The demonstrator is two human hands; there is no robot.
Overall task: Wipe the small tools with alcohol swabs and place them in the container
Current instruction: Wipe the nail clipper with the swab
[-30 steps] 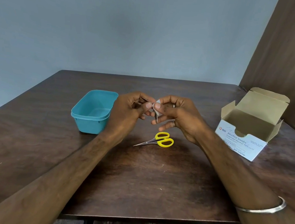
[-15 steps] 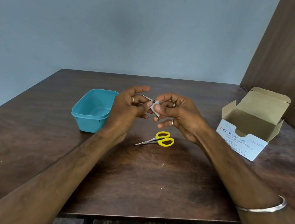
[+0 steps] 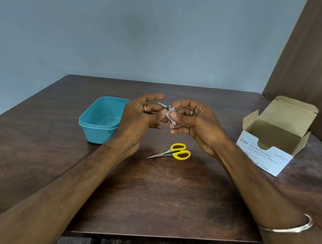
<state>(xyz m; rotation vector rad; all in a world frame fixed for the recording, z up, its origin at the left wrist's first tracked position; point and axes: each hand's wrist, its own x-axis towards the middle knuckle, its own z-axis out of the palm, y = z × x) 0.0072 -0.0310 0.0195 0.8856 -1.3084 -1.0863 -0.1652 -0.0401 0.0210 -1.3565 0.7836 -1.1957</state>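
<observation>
Above the middle of the table my left hand (image 3: 140, 117) pinches a small metal tool (image 3: 165, 106), probably a nail clipper, whose tip sticks out up and left. My right hand (image 3: 194, 121) presses a small white alcohol swab (image 3: 170, 116) against that tool with thumb and fingers. Most of the tool is hidden between my fingers. Yellow-handled scissors (image 3: 172, 153) lie flat on the table just in front of my hands, blades pointing left. A teal plastic container (image 3: 101, 119) stands left of my left hand and looks to have nothing inside.
An open white cardboard box of alcohol swabs (image 3: 272, 138) stands at the right, lid flap up. The dark wooden table (image 3: 148, 190) ends at a front edge close to me. A brown panel rises behind the box at the far right.
My left index finger has lifted and straightened away from the tool. The swab has shifted slightly along the tool between my right fingers. Scissors, container and box have stayed put.
</observation>
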